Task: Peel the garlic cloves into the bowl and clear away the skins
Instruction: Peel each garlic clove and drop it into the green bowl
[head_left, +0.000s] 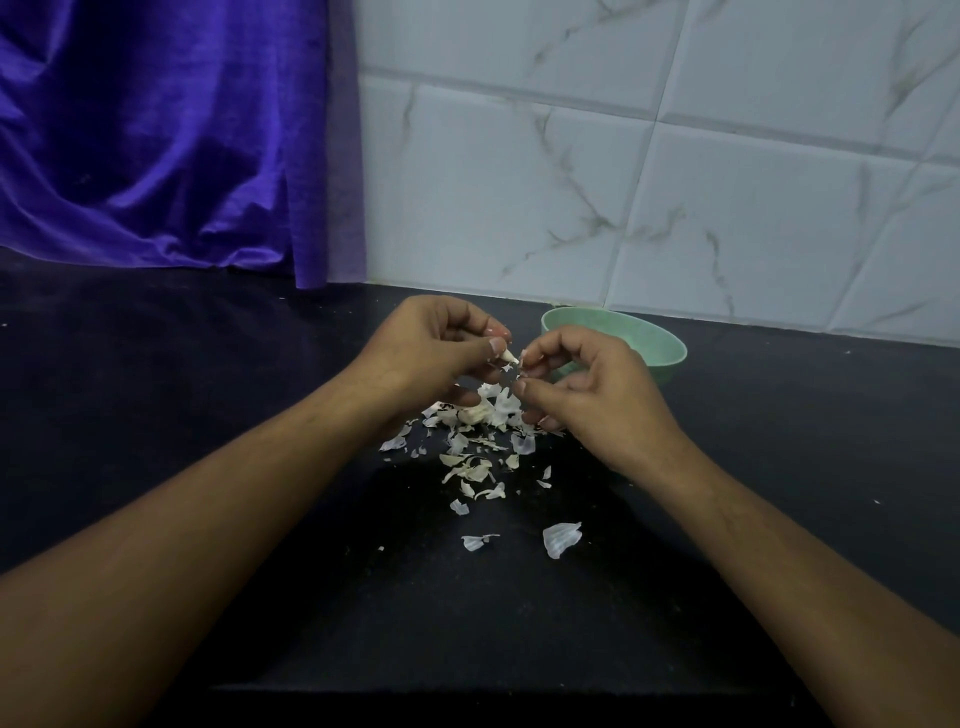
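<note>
Above the black countertop (208, 415), we see the left hand (431, 353) pinching a garlic clove (508, 356) between its thumb and curled fingers, the clove's pale tip poking out toward the right hand (592, 400); the right hand's thumb and forefinger are drawn together on a scrap of skin (516, 370) just beside that tip, its other fingers curled below; both hands hang over a heap of papery garlic skins (480, 457) spread on the counter, with a few larger flakes lying apart nearer to us; a pale lump (471, 414) under the left hand is probably unpeeled garlic, though we cannot make it out well; the mint-green bowl (667, 347) stands just behind the right hand, near the marbled white wall tiles (675, 182); its inside is hidden from us; a purple velvet cloth (156, 145) hangs down to the counter at the back left.
</note>
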